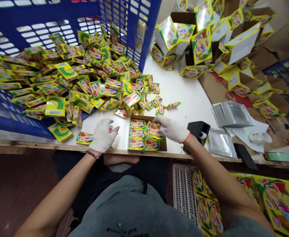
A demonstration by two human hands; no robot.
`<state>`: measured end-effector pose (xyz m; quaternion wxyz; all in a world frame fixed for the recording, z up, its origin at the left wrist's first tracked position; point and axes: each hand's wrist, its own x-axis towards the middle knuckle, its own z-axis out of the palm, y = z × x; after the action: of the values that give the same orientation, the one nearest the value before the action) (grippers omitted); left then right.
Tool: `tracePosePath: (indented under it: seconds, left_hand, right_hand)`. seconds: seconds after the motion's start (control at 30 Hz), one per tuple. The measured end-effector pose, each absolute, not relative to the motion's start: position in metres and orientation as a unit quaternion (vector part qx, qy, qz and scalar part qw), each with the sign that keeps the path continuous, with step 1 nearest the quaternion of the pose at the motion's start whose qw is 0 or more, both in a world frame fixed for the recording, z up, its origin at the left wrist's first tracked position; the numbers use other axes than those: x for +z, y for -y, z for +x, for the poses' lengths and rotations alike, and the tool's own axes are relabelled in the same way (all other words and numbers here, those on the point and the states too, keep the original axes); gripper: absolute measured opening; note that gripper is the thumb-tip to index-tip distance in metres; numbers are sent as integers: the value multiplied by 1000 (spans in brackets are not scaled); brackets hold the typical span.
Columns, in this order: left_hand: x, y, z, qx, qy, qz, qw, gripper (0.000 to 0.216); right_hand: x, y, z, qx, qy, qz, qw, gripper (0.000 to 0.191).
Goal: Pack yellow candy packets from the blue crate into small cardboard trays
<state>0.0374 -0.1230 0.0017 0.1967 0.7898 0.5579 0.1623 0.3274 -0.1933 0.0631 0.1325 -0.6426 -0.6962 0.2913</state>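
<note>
While the Right Hand point(170, 127) Pinches a Pack point(154, 129), the Carton point(163, 145) Stands Part-Filled

Although five packs show within the carton, counting the tilted one between the right fingertips, bare brown cardboard remains along its right side; filling appears incomplete. Left hand point(103, 135): fingers partly curled beside a loose pack point(84, 138); whether it grips anything cannot be told. Unpacked stock: a large heap point(85, 85) in and before the basket point(48, 13), with strays on the tabletop point(177, 89). Materials: packs are small, flat, glossy and rectangular; gloves point(102, 141) are white fabric; basket is blue, perforated and rigid; tabletop is smooth and white.
</note>
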Motion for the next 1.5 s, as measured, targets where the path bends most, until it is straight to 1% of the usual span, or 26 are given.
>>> tracePosePath:
  seconds: [0.07, 0.13, 0.17, 0.23, 0.33, 0.43, 0.5, 0.57, 0.67, 0.8, 0.93, 1.0, 1.13, 1.17, 1.2, 1.3, 1.33, 1.37, 1.4, 1.5]
  left_hand:
    - [-8, 116, 28, 43, -571, 814, 98, 58]
    - [-15, 115, 23, -35, -558, 828, 52, 65]
    - [-18, 115, 22, -46, -553, 830, 50, 65]
    - [-18, 116, 21, -14, -557, 826, 81, 61]
    - [-9, 122, 26, 134, -541, 811, 177, 59]
    - [7, 134, 42, 264, -463, 804, 264, 63]
    - [15, 144, 59, 288, -411, 807, 311, 64]
    - [18, 154, 77, 281, -369, 815, 348, 65]
    - [15, 160, 97, 262, -338, 824, 373, 65]
    - [10, 158, 104, 259, -333, 827, 371, 64]
    - [6, 157, 104, 246, -326, 838, 363, 66]
    - [4, 158, 104, 232, -318, 850, 349, 64]
    - [4, 154, 108, 222, -300, 883, 284, 68]
    - [4, 152, 109, 220, -292, 895, 257, 70]
    - [5, 150, 111, 218, -282, 906, 229, 71]
    - [3, 149, 122, 204, -243, 934, 164, 64]
    - [1, 151, 126, 202, -231, 939, 158, 60]
    - [-1, 153, 131, 203, -222, 941, 158, 55]
    - [-3, 156, 134, 207, -218, 940, 162, 50]
    - [-7, 162, 133, 228, -248, 925, 174, 43]
  right_hand:
    - [52, 192, 325, 286, 706, -648, -6, 30]
    - [39, 191, 316, 272, 711, -637, -122, 29]
    - [33, 191, 311, 264, 711, -632, -158, 28]
    - [25, 193, 303, 260, 706, -631, -192, 30]
    - [20, 199, 301, 259, 706, -632, -188, 32]
    - [21, 202, 301, 199, 736, -615, -200, 33]
    - [21, 200, 298, 190, 735, -607, -236, 32]
    - [19, 195, 292, 216, 717, -609, -262, 28]
    - [16, 189, 285, 233, 705, -621, -252, 29]
    - [16, 191, 287, 226, 699, -635, -237, 28]
    - [17, 197, 287, 217, 707, -606, -293, 22]
    - [17, 198, 286, 221, 710, -591, -312, 21]
    - [26, 192, 296, 236, 709, -599, -287, 22]
    - [31, 189, 301, 234, 710, -607, -270, 24]
    - [37, 186, 307, 230, 710, -622, -235, 26]
    - [54, 178, 322, 233, 718, -654, -57, 31]
    - [58, 176, 324, 247, 720, -648, -10, 30]
    - [61, 175, 325, 262, 725, -637, 10, 28]
    - [63, 174, 326, 276, 731, -623, -4, 27]
    - [64, 171, 326, 260, 726, -626, -117, 28]
